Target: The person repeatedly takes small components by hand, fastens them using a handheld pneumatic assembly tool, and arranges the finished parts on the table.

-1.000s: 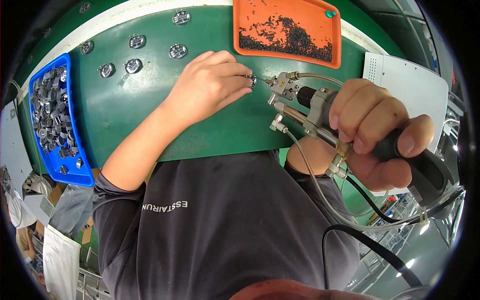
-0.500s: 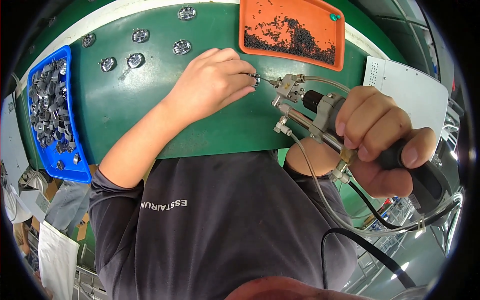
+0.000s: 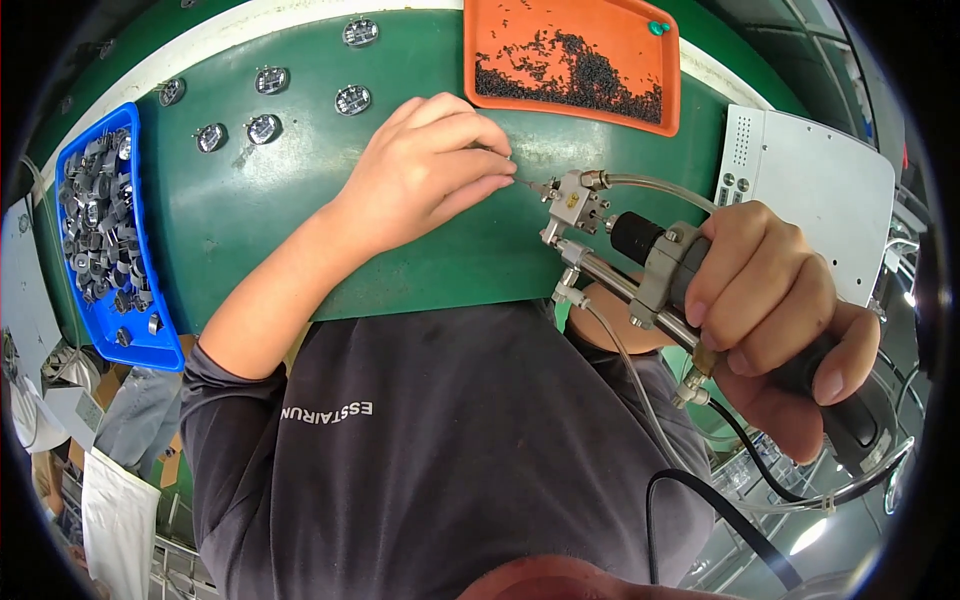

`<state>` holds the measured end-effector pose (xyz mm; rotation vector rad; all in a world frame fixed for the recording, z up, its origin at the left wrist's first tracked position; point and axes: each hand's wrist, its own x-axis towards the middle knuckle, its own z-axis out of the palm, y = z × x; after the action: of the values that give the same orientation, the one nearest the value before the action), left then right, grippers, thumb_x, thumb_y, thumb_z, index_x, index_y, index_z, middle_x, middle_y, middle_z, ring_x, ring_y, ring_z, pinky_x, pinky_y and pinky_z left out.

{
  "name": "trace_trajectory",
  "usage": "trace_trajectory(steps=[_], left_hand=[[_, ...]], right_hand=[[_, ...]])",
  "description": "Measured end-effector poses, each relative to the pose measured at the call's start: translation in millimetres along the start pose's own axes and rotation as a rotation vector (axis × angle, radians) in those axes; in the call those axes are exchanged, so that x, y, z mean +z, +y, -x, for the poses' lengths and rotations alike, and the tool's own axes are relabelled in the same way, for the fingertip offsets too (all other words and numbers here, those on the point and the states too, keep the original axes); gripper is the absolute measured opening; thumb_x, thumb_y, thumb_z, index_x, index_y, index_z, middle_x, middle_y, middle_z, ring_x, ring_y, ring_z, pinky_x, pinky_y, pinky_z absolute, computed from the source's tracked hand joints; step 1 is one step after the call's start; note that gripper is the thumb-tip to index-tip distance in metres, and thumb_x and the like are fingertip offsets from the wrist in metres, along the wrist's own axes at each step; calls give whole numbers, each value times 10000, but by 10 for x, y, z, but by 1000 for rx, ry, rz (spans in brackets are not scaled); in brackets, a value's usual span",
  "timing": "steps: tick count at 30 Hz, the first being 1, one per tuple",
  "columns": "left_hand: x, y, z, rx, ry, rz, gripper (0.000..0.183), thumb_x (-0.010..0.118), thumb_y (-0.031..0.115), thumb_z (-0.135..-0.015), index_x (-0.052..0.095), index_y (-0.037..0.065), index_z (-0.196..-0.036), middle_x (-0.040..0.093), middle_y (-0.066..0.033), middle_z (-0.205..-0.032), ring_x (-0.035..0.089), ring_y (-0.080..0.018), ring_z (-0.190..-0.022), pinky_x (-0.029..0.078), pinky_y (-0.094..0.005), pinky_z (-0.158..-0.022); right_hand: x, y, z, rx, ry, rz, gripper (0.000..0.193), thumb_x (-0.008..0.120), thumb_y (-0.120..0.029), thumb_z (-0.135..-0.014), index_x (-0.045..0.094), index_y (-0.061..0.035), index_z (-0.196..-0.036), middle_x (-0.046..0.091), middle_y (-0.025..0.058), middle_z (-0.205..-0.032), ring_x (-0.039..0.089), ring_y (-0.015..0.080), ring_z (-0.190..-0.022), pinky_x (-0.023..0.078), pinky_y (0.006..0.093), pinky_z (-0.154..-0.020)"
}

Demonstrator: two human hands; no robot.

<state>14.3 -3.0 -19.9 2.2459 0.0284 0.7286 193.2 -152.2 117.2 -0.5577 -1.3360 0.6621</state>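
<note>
In my right hand (image 3: 770,310) is a dispensing gun (image 3: 650,265), fingers wrapped round its dark handle. Its thin needle (image 3: 530,184) points left and ends close to the fingertips of my left hand (image 3: 425,170). That hand is closed in a pinch above the green tabletop (image 3: 440,265). Its fingers now mostly hide the small round part they hold, which showed half a second ago; whether the needle touches it I cannot tell. Several round metallic parts (image 3: 263,129) lie spaced out on the table beyond my left hand.
A blue tray (image 3: 165,353) full of dark round parts stands at the left. At the far right lies an orange tray (image 3: 480,95) with many tiny black pieces. A white box (image 3: 810,190) is right of the table. Clear hoses (image 3: 660,190) trail from the gun.
My right hand and the gun have moved down and slightly right. The needle tip is lower beside my left fingertips. The round part in my left hand has turned mostly out of sight.
</note>
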Motion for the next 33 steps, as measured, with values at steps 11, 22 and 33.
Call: trace_trajectory(steps=[11, 22, 33], left_hand=[[-43, -104, -8, -39, -77, 221, 171, 847, 84, -762, 767, 107, -910, 718, 13, -1009, 636, -220, -979, 486, -368, -879], [-2, -105, 12, 77, 13, 190, 195, 877, 92, -721, 766, 90, -881, 720, 22, -967, 644, -193, -892, 455, -340, -786], [-65, -122, -54, -14, 31, 91, 192, 865, 86, -754, 772, 89, -922, 738, 3, -970, 655, -209, -900, 479, -350, -824]], right_hand=[[24, -36, 21, -95, 129, -154, 406, 811, -455, -888, 677, -126, -1085, 583, -40, -640, 538, 81, -511, 438, 235, -557], [84, -25, 48, -69, 168, -99, 408, 797, -465, -898, 681, -126, -1094, 586, -41, -647, 542, 88, -519, 442, 245, -563], [82, -98, -32, -98, 207, -41, 428, 761, -485, -920, 675, -125, -1135, 583, -43, -686, 537, 87, -562, 421, 253, -581]])
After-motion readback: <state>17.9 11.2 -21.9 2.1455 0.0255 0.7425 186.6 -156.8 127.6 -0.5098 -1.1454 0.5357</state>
